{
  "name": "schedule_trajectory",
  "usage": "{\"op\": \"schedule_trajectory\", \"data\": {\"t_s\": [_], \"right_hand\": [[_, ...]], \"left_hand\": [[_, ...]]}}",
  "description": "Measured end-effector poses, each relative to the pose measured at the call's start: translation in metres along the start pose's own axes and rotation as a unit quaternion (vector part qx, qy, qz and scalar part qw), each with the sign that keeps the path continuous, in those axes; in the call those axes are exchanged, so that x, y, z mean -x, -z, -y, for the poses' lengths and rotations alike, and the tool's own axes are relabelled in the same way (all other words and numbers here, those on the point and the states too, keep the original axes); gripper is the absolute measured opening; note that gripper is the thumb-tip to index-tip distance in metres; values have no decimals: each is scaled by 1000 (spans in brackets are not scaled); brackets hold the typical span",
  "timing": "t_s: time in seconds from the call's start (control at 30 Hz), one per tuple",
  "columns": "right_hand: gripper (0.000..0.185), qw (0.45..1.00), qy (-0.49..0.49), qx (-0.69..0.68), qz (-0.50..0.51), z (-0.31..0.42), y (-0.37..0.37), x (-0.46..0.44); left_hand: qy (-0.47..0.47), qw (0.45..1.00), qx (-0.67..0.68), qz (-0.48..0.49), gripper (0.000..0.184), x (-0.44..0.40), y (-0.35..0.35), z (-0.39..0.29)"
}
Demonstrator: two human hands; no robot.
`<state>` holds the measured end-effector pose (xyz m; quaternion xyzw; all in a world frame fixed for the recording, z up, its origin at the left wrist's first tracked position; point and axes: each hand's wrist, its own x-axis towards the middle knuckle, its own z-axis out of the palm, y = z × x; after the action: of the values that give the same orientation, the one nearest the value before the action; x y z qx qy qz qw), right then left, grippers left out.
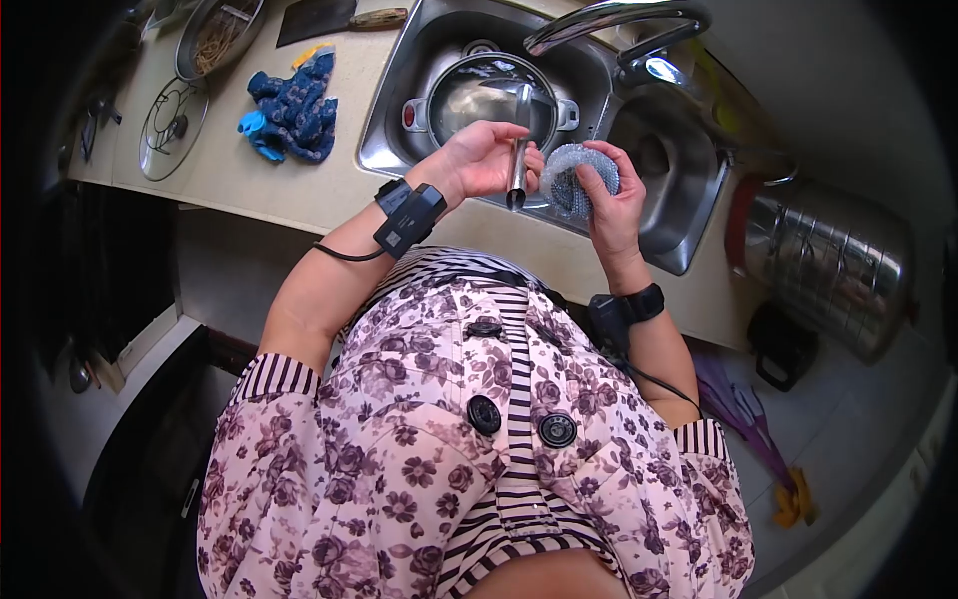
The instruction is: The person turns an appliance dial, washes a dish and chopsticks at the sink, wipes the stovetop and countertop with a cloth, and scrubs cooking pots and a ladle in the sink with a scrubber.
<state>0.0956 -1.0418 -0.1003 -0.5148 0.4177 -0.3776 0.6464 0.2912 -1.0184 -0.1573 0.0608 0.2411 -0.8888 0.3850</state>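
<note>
My left hand (489, 160) is closed round a slim, shiny metal utensil (517, 172), held lengthwise over the sink's front edge. Its lower end looks hollow or split; I cannot make out its exact kind. Just to the right, my right hand (617, 195) grips a round mesh scrubbing pad (569, 180), silvery and pale blue. The pad is close beside the utensil; whether they touch is unclear. Beyond both hands, a steel pot (439, 115) with two side handles sits in the left sink basin (389, 135), with what looks like water inside.
A chrome faucet (619, 25) arches over the basins. On the left counter lie a blue patterned cloth (299, 110), a glass lid (172, 130), a cleaver (319, 18) and a pan (222, 40). A large metal container (828, 260) stands at right, near a black mug (780, 344).
</note>
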Motion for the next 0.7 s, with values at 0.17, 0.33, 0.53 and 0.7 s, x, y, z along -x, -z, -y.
{"op": "schedule_trajectory", "data": {"t_s": [0.17, 0.33, 0.53, 0.7], "right_hand": [[26, 994, 42, 88, 43, 6, -22, -5], [27, 927, 216, 259, 166, 5, -40, -20], [24, 882, 266, 354, 161, -47, -34, -64], [30, 896, 124, 427, 6, -108, -1, -100]], "left_hand": [[-8, 996, -73, 42, 53, -1, 18, -9], [-37, 994, -95, -29, 82, 10, 5, -6], [1, 987, -141, 82, 86, 14, 38, -12], [4, 999, -16, -38, 40, 30, 17, -7]]}}
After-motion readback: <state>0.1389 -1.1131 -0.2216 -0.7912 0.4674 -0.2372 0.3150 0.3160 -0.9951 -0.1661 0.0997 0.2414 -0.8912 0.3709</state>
